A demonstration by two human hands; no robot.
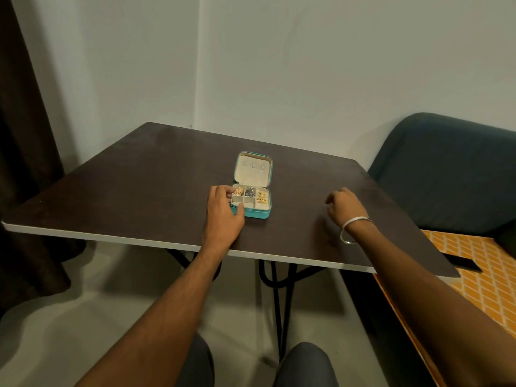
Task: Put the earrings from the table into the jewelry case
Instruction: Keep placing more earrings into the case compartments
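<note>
A small teal jewelry case (252, 214) lies open near the middle of the dark table (139, 185), its cream lid (252, 170) tilted back. Gold earrings (239, 191) fill the back-left compartment, dark silver earrings (250, 192) the back-middle one, and yellow gold earrings (261, 197) the right one. Two front compartments look bare. My left hand (223, 210) rests against the case's left side, thumb on the front wall and fingertips at the back-left compartment. My right hand (344, 205), with a silver bangle on the wrist, hovers loosely curled to the right, holding nothing I can see.
A dark blue cushion (446, 174) and an orange patterned cover (480, 263) lie to the right of the table. A dark curtain (25, 135) hangs at the left. Pale walls meet in a corner behind the table. My knees show below the front edge.
</note>
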